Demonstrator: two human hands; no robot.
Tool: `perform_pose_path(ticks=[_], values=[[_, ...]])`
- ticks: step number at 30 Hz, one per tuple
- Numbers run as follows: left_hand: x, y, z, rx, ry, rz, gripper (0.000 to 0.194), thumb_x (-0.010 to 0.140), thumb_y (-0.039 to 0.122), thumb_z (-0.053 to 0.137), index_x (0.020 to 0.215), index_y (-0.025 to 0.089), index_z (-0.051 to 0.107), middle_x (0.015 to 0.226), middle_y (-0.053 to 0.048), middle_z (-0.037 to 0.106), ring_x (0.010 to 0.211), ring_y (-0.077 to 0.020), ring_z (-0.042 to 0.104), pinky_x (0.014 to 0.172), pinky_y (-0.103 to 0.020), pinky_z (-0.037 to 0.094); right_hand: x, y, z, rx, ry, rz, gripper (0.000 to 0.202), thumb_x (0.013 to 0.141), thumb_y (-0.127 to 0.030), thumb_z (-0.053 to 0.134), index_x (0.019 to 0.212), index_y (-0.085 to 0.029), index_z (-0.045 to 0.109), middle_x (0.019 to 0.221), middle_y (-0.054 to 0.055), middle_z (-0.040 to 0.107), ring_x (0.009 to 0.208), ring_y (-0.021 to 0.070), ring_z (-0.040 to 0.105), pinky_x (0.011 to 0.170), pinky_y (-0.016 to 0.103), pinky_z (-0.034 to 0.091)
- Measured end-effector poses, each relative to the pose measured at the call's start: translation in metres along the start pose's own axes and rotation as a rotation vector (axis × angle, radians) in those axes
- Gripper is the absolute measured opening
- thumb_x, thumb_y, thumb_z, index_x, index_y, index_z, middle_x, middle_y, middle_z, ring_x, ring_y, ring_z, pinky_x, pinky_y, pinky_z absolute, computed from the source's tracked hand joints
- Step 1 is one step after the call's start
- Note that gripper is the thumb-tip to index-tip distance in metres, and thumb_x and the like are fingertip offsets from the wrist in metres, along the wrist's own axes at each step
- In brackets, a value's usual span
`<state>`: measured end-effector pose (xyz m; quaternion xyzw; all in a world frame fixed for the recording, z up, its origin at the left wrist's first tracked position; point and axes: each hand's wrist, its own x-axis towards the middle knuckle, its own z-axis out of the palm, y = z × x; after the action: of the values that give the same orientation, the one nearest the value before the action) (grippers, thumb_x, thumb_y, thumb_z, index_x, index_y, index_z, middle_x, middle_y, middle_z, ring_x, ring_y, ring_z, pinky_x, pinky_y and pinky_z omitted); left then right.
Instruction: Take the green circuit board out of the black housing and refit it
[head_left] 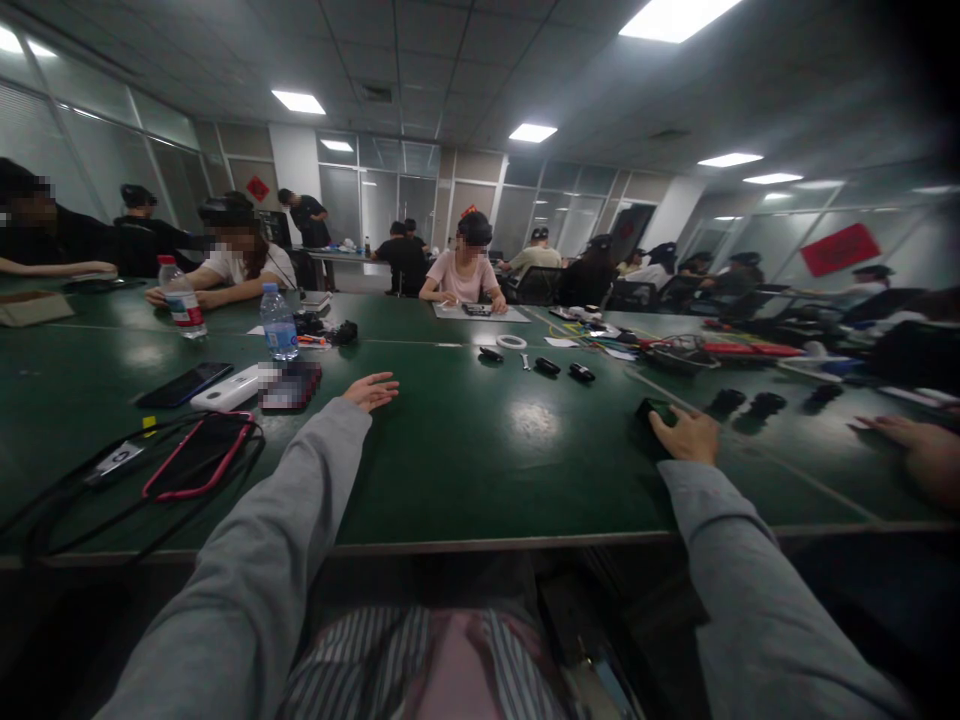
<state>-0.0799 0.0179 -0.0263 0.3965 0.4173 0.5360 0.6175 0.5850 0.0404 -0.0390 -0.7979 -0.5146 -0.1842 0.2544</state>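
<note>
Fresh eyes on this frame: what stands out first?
Likely the two grey sleeves reaching over the green table. The right hand holds a small dark object at right; the left hand, open, is left of centre. Farther left, two bottles stand upright.

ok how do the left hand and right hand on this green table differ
The left hand holds nothing; the right hand holds a small black box.
The left hand has its fingers stretched out; the right hand has its fingers bent.
Both are bare, with long grey sleeves, above the green table.
</note>
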Motion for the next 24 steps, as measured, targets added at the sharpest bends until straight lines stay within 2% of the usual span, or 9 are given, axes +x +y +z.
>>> perform_pose_path(ticks=[2,5,8,10,12,14,17,21,24], values=[[0.0,0.0,0.0,0.004,0.001,0.001,0.049,0.067,-0.003,0.061,0.113,0.016,0.057,0.112,-0.014,0.064,0.088,-0.0182,0.067,0.08,-0.03,0.052,-0.002,-0.002,-0.002,0.025,-0.07,0.033,0.063,0.078,-0.053,0.052,0.128,-0.014,0.053,0.116,0.028,0.048,0.109,0.0336,0.049,0.08,0.044,0.038],[-0.001,0.0,0.001,-0.003,0.0,0.003,0.05,0.067,-0.004,0.06,0.113,0.015,0.057,0.112,-0.014,0.064,0.089,-0.0184,0.067,0.082,-0.031,0.051,-0.006,-0.006,-0.008,0.041,-0.157,0.028,0.066,0.08,-0.05,0.051,0.133,-0.01,0.047,0.111,0.03,0.051,0.104,0.0335,0.053,0.078,0.043,0.038],[-0.002,0.0,0.003,-0.01,0.002,0.012,0.051,0.067,-0.004,0.06,0.114,0.015,0.057,0.111,-0.014,0.064,0.089,-0.0186,0.067,0.082,-0.031,0.051,-0.012,-0.014,-0.012,0.032,-0.173,-0.022,0.066,0.081,-0.048,0.051,0.133,-0.007,0.046,0.106,0.031,0.053,0.102,0.0334,0.055,0.075,0.042,0.038],[-0.001,0.001,0.003,-0.012,0.003,0.007,0.051,0.066,-0.004,0.061,0.114,0.015,0.057,0.111,-0.014,0.064,0.088,-0.0181,0.067,0.081,-0.03,0.051,-0.018,-0.026,-0.013,0.027,-0.167,-0.043,0.065,0.082,-0.046,0.05,0.133,-0.006,0.046,0.104,0.032,0.053,0.1,0.0332,0.055,0.075,0.041,0.039],[0.002,0.0,0.004,-0.02,0.009,0.0,0.05,0.067,-0.003,0.061,0.114,0.015,0.057,0.109,-0.013,0.065,0.087,-0.0172,0.067,0.08,-0.029,0.05,-0.028,-0.049,-0.015,0.036,-0.157,-0.079,0.063,0.084,-0.043,0.048,0.133,-0.004,0.045,0.104,0.031,0.053,0.099,0.0329,0.056,0.076,0.04,0.04],[0.005,-0.002,0.005,-0.029,0.012,0.003,0.049,0.068,-0.002,0.062,0.113,0.015,0.057,0.108,-0.012,0.065,0.086,-0.0166,0.067,0.079,-0.028,0.05,-0.042,-0.083,-0.02,0.074,-0.133,-0.173,0.06,0.085,-0.04,0.047,0.134,-0.005,0.043,0.106,0.027,0.054,0.098,0.0316,0.056,0.079,0.039,0.042],[0.008,-0.007,0.014,-0.026,-0.003,0.027,0.046,0.07,0.004,0.065,0.113,0.016,0.057,0.109,-0.012,0.064,0.087,-0.0171,0.067,0.078,-0.027,0.05,-0.072,-0.153,-0.032,0.211,-0.056,-0.385,0.058,0.085,-0.035,0.047,0.136,-0.008,0.04,0.114,0.022,0.052,0.102,0.0287,0.055,0.087,0.039,0.042],[0.001,-0.016,0.043,0.0,-0.09,0.02,0.062,0.071,0.022,0.071,0.128,0.025,0.047,0.111,-0.012,0.062,0.087,-0.0201,0.067,0.079,-0.032,0.051,-0.124,-0.252,-0.048,0.489,-0.035,-0.631,0.058,0.087,-0.032,0.043,0.138,-0.008,0.035,0.123,0.02,0.048,0.111,0.0274,0.05,0.096,0.041,0.041],[-0.007,-0.021,0.068,-0.008,-0.106,-0.001,0.079,0.07,0.035,0.073,0.138,0.033,0.031,0.113,-0.012,0.06,0.083,-0.0204,0.067,0.076,-0.034,0.052,-0.166,-0.311,-0.056,0.687,-0.082,-0.762,0.068,0.085,-0.031,0.046,0.143,-0.006,0.02,0.137,0.02,0.037,0.124,0.0275,0.04,0.104,0.043,0.036]])
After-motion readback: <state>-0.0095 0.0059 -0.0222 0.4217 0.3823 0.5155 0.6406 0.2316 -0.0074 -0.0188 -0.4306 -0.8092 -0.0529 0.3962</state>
